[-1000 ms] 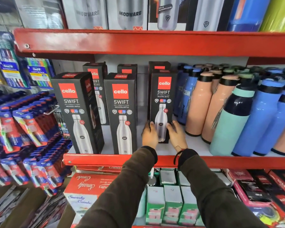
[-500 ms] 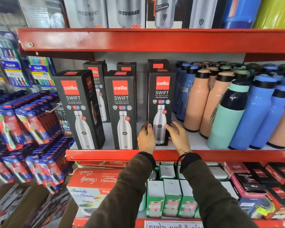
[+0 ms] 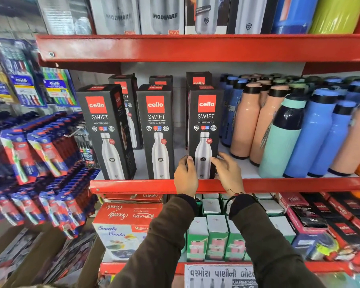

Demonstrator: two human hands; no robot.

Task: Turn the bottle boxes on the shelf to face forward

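Note:
Three black Cello Swift bottle boxes stand in a front row on the red shelf [image 3: 133, 185]. The left box [image 3: 104, 129] shows its front and its right side panel. The middle box [image 3: 156, 129] and the right box [image 3: 205, 119] show their fronts squarely. My left hand [image 3: 185, 176] grips the lower left edge of the right box. On its lower right edge rests my right hand [image 3: 228, 173], fingers spread. Three more of these boxes [image 3: 199, 79] stand in a row behind, mostly hidden.
Loose peach, blue and teal bottles [image 3: 279, 132] crowd the shelf right of the boxes. An upper red shelf [image 3: 195, 46] carries steel-bottle boxes. Toothbrush packs [image 3: 40, 154] hang at the left. Green cartons [image 3: 216, 235] and a red combo box [image 3: 129, 217] sit on the lower shelf.
The right box has come forward from deeper on the shelf to the front edge, level with the other two. Both hands stayed at its base.

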